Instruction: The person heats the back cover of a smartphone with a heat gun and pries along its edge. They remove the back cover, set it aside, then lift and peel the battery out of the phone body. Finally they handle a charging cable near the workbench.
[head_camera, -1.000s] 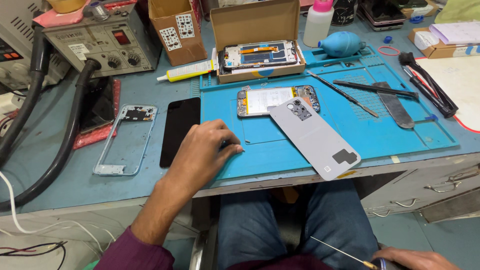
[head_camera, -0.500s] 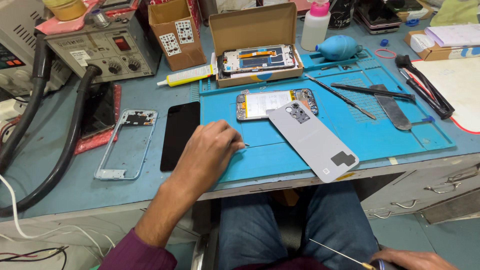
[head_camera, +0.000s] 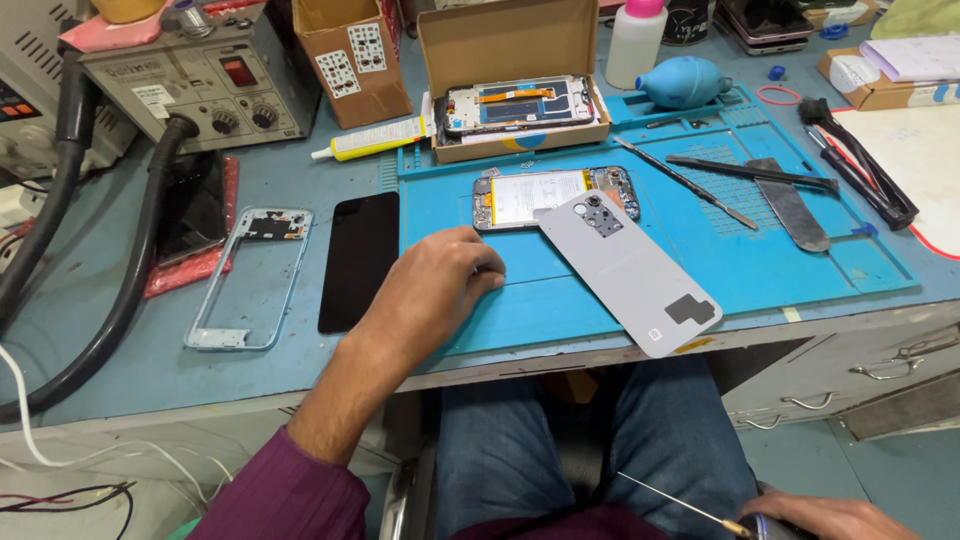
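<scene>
Two hands sit apart: the left hand (head_camera: 440, 285), fingers curled and empty, rests on the blue mat (head_camera: 560, 300) beside the grey back cover (head_camera: 630, 270), whose corner overhangs the bench (head_camera: 300, 350) edge and could get knocked off, while the right hand (head_camera: 830, 515) pinches a thin screwdriver (head_camera: 680, 505) down by the lap.

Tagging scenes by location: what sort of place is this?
Likely a phone repair bench: an opened phone and its back cover lie on a blue work mat, with a hot-air station at the back.
</scene>
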